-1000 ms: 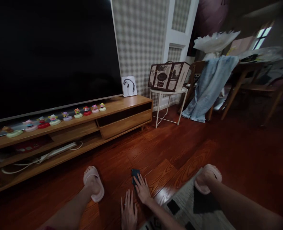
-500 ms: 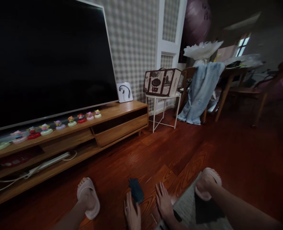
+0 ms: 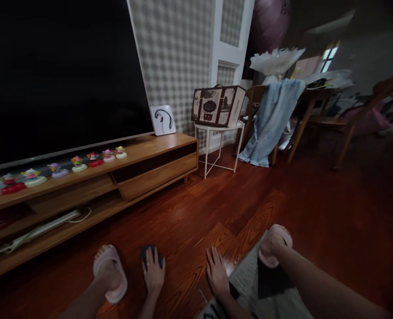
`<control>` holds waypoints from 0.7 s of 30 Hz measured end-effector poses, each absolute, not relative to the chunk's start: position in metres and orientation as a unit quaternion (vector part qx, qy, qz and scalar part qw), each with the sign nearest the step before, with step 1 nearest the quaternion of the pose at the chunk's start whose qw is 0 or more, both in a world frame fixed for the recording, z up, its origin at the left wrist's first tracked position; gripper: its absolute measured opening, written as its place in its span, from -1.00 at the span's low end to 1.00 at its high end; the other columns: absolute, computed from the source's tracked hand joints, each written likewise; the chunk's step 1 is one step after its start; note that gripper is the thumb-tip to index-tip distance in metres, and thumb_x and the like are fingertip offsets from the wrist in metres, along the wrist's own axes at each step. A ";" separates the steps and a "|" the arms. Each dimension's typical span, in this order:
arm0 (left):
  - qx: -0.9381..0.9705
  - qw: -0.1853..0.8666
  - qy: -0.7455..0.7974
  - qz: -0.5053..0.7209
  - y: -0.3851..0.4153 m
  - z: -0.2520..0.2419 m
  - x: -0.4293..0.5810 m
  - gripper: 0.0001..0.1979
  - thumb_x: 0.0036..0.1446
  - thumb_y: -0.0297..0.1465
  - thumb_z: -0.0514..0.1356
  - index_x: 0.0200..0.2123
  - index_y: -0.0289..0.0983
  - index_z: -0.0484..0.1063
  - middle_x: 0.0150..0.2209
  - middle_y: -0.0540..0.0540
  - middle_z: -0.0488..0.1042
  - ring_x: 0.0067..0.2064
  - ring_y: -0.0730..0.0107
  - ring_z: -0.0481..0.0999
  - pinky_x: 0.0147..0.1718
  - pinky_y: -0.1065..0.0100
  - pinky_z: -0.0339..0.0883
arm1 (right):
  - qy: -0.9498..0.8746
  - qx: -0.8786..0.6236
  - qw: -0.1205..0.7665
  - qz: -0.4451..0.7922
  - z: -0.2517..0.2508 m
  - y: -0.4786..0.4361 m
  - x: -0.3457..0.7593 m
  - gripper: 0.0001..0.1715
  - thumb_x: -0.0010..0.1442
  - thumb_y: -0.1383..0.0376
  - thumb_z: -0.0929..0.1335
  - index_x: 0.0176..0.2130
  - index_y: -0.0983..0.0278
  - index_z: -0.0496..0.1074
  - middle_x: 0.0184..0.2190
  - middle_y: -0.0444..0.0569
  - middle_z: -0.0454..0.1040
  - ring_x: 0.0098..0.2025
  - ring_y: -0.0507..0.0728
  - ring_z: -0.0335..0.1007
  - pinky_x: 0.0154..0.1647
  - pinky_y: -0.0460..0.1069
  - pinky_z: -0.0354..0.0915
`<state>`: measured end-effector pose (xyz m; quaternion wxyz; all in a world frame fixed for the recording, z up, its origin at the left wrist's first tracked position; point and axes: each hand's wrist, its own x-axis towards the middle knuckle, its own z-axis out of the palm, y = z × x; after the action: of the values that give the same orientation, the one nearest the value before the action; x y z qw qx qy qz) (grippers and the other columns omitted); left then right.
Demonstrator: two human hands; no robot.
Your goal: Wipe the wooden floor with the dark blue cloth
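My left hand [image 3: 154, 274] lies palm down, fingers spread, on a small dark teal piece that looks like folded cloth [image 3: 144, 252]. The cloth rests on the floor, and the hand covers most of it. To the right, my right hand [image 3: 218, 274] presses flat on the wood beside the edge of the grey rug [image 3: 246, 270], holding nothing. My two feet in pink slippers [image 3: 119, 283] stand on either side of the hands.
A wooden TV cabinet [image 3: 159, 179] runs along the left, bearing several small figurines [image 3: 79, 165] and a white box [image 3: 163, 119]. Beyond it a white side table [image 3: 219, 128] carries a patterned case [image 3: 213, 106]. Jeans [image 3: 269, 119] hang over a chair.
My left hand has slid to the left with the teal cloth and now lies spread on top of it. My right hand stays flat on the floor. The view has shifted slightly.
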<state>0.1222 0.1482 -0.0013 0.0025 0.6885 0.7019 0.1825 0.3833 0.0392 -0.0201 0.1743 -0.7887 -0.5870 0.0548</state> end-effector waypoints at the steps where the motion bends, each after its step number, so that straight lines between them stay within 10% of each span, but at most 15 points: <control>1: 0.676 0.000 0.712 0.190 0.145 -0.002 0.118 -0.40 0.28 -0.22 -0.03 0.36 -0.17 0.20 0.44 -0.21 0.11 0.48 0.06 -0.04 0.32 -0.18 0.09 | -0.586 -0.789 0.174 0.054 -0.019 0.039 0.383 -0.33 0.35 0.25 0.14 0.39 0.21 0.20 0.44 -0.03 0.09 0.48 0.18 -0.10 0.47 0.13 -0.10; 14: 0.870 0.107 0.457 0.155 0.039 -0.027 0.225 -0.38 0.20 -0.28 0.09 0.35 -0.09 0.20 0.43 -0.13 0.11 0.45 0.08 0.09 0.39 -0.11 0.09 | -0.589 -0.789 0.168 0.056 -0.018 0.039 0.381 -0.32 0.35 0.27 0.12 0.40 0.21 0.17 0.45 -0.03 0.04 0.48 0.18 -0.11 0.48 0.15 -0.12; 21: 0.736 0.007 0.656 0.167 0.127 -0.003 0.115 -0.44 0.25 -0.31 0.01 0.31 -0.22 0.30 0.43 -0.27 0.14 0.44 0.01 0.11 0.31 -0.08 0.21 | -0.588 -0.788 0.176 0.052 -0.021 0.042 0.383 -0.32 0.34 0.26 0.13 0.40 0.17 0.18 0.45 -0.06 0.06 0.48 0.17 -0.10 0.48 0.15 -0.11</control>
<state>0.1145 0.1269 -0.0028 0.0070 0.7362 0.6559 0.1669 0.3834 0.0415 -0.0209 0.1764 -0.7879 -0.5876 0.0523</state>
